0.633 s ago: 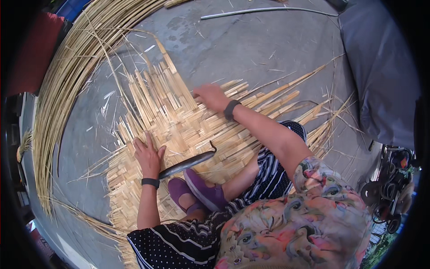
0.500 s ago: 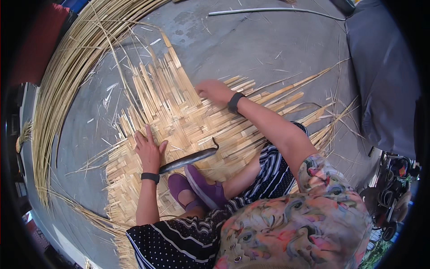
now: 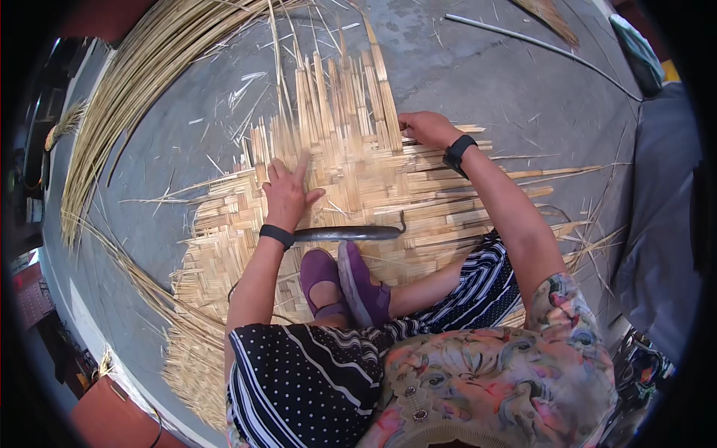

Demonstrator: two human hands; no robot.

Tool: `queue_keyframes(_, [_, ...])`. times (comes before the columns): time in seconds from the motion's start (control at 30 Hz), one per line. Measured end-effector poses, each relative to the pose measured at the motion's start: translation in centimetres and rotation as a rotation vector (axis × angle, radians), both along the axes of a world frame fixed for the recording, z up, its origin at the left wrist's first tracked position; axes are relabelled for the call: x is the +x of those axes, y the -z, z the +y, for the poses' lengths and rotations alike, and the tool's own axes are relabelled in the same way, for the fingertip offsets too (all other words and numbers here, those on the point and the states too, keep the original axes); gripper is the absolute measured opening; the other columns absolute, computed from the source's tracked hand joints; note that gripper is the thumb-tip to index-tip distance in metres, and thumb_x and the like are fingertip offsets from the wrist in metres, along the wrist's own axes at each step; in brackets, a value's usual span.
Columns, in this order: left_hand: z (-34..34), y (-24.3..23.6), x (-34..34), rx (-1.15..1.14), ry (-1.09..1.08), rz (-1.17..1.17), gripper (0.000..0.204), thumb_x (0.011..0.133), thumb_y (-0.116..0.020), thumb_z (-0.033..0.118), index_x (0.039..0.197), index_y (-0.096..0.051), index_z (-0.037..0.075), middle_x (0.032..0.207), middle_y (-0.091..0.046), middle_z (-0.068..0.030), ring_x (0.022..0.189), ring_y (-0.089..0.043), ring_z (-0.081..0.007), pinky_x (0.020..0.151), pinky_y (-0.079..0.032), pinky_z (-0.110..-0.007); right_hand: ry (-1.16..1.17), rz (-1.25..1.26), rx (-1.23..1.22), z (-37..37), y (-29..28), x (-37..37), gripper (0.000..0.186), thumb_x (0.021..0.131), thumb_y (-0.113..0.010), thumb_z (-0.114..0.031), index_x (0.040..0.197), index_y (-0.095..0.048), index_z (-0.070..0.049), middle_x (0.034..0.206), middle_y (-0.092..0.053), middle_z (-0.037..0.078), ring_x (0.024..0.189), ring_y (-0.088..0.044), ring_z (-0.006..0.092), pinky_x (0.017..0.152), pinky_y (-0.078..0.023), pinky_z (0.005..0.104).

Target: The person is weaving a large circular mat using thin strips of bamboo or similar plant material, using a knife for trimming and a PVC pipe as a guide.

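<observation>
My left hand [image 3: 286, 195] rests with spread fingers on a partly woven mat of pale split reeds [image 3: 210, 266], just left of its upright loose strips [image 3: 323, 89]. At the right side of those strips, my right hand [image 3: 426, 130] has its fingers curled by the edge of a tall strip; what they grip is hidden. A long dark metal blade with a hooked end [image 3: 347, 233] lies across the mat below my hands, beside my purple shoes [image 3: 355, 281].
A long bundle of reeds [image 3: 112, 104] curves along the left. A pale rod [image 3: 508, 36] lies at the back right, near a straw broom [image 3: 553, 22]. Grey covering [image 3: 657, 209] stands at the right. Loose strips [image 3: 586, 231] litter the concrete floor.
The view has turned, so mat, blade and hands appear higher and further right, the blade more level. Both hands stay at about the same places on the mat.
</observation>
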State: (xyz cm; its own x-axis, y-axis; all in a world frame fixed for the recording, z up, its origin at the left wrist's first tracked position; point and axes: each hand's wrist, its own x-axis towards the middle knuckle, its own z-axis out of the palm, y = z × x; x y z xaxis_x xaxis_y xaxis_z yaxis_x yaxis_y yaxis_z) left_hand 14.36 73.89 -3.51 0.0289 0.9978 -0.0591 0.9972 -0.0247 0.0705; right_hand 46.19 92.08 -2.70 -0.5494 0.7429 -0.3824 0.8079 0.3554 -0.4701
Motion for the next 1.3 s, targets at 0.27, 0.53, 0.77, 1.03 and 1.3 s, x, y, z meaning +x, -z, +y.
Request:
queue_keyframes(0.27, [0.9, 0.3, 0.5, -0.035, 0.028, 0.231, 0.102, 0.065, -0.076, 0.065, 0.154, -0.034, 0.037, 0.114, -0.047, -0.0266, 0.097, -0.055, -0.0347, 0.064, -0.057, -0.042, 0.049, 0.237, -0.004, 0.0, -0.9, 0.5, 0.017, 0.089, -0.07, -0.019, 0.104, -0.07, -0.011, 0.091, -0.072, 0.009, 0.085, -0.066, 0.026, 0.075, -0.049, 0.0373])
queue_keyframes(0.53, [1.0, 0.9, 0.4, -0.091, 0.009, 0.208, 0.106, 0.064, -0.073, 0.069, 0.155, -0.031, 0.038, 0.116, -0.05, -0.0307, 0.098, -0.055, -0.0364, 0.064, -0.057, -0.044, 0.224, 0.23, -0.194, -0.3, -1.7, -0.4, 0.026, 0.087, -0.069, -0.025, 0.111, -0.071, -0.018, 0.096, -0.073, 0.009, 0.09, -0.067, 0.0303, 0.08, -0.051, 0.0401])
queue_keyframes(0.77, [1.0, 0.9, 0.4, -0.096, 0.011, 0.21, 0.103, 0.065, -0.072, 0.069, 0.155, -0.033, 0.039, 0.119, -0.049, -0.0325, 0.103, -0.056, -0.0402, 0.066, -0.057, -0.046, -0.022, 0.119, -0.018, -0.7, -1.1, 0.5, 0.023, 0.09, -0.068, -0.019, 0.111, -0.068, -0.01, 0.094, -0.071, 0.01, 0.085, -0.067, 0.027, 0.076, -0.052, 0.0406])
queue_keyframes(1.03, [-0.6, 0.1, 0.6, -0.053, 0.005, 0.096, 0.087, 0.078, -0.073, 0.057, 0.152, -0.04, 0.026, 0.133, -0.043, -0.0384, 0.123, -0.047, -0.0493, 0.085, -0.051, -0.055, -0.068, -0.275, 0.112, -1.6, -1.8, -1.1, 0.026, 0.085, -0.066, -0.02, 0.108, -0.068, -0.009, 0.105, -0.07, 0.012, 0.102, -0.064, 0.0345, 0.087, -0.05, 0.0437])
queue_keyframes(1.3, [-9.7, 0.3, 4.1, -0.012, 0.059, -0.37, 0.063, 0.089, -0.07, 0.033, 0.143, -0.048, 0.008, 0.148, -0.037, -0.0314, 0.144, -0.027, -0.0487, 0.112, -0.029, -0.058, -0.145, 0.245, 0.339, -10.7, -0.3, -5.9, 0.056, 0.091, -0.065, -0.034, 0.136, -0.051, -0.005, 0.141, -0.048, 0.021, 0.132, -0.045, 0.0384, 0.11, -0.038, 0.0463])
